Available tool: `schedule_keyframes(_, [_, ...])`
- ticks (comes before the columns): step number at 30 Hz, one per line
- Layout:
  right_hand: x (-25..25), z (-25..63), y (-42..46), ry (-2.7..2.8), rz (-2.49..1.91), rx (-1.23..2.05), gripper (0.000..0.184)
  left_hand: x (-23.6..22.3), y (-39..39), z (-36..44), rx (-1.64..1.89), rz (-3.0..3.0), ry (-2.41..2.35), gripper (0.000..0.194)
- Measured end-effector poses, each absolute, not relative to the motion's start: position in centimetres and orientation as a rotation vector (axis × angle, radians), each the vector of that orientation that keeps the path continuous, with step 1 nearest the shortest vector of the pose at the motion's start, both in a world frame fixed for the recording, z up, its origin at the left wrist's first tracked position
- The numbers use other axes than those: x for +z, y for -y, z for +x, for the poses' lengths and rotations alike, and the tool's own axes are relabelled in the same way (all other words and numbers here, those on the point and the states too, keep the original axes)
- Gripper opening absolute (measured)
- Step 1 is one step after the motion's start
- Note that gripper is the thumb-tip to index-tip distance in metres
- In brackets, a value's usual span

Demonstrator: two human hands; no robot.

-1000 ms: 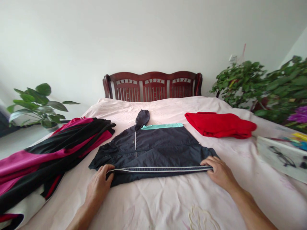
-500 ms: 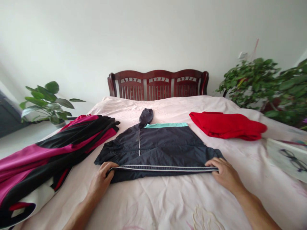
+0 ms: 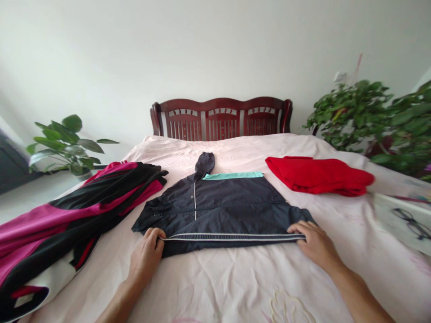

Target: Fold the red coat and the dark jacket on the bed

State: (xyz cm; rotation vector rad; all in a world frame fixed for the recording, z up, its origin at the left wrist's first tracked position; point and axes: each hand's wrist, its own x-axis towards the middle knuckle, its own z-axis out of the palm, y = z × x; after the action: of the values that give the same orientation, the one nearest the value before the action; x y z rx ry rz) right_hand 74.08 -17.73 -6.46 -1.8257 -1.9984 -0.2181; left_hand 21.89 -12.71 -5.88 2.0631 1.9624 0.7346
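Observation:
A navy hooded jacket [image 3: 218,211] lies flat on the bed, its hood [image 3: 204,165] pointing away from me and a mint-green band showing at the collar. Its near part is folded over, forming a straight edge [image 3: 232,237] with white piping. My left hand [image 3: 146,255] pinches the left end of that fold. My right hand [image 3: 314,244] holds the right end, with fingers resting on the fabric.
A pale pink bedsheet [image 3: 215,287] covers the bed. A magenta-and-black garment [image 3: 74,215] lies to the left, and a red garment [image 3: 318,176] lies to the right. A printed white board [image 3: 404,222] sits at the right edge. Potted plants [image 3: 357,116] and a wooden headboard [image 3: 222,119] stand beyond.
The view has swung slightly left, shifting the scene rightward. My hands have drawn the folded edge straighter, and my left hand now sits a little further right on it.

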Motion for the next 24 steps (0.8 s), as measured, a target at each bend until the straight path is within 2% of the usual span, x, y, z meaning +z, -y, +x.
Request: schedule_keyframes(24, [-5.0, 73.6, 18.2, 2.009, -1.779, -0.048, 0.038, -5.6, 12.9, 21.9, 0.647, 2.198, -1.962, 0.016])
